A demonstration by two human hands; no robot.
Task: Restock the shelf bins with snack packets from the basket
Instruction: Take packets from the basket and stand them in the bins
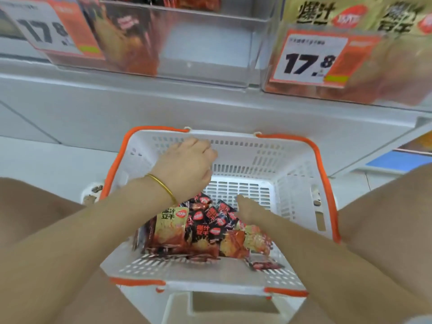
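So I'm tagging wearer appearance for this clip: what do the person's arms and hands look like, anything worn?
Both forearms are bare, with no sleeves or gloves in view. The left hand has a thin gold bangle at the wrist. The right hand shows no jewellery or watch where visible.

Price tag (311, 58) on right shelf bin (397, 94): "17.8". Left price tag (50, 29): "17.8", partly cropped. Packet in basket (171, 222) and pack above the right tag (327, 12) read "爆汁豆干", probably; print blurred.

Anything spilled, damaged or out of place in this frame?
Nothing spilled or damaged. The snack packets lie jumbled at the near end of the white basket, one small packet apart by the near wall. The middle clear bin looks mostly bare.
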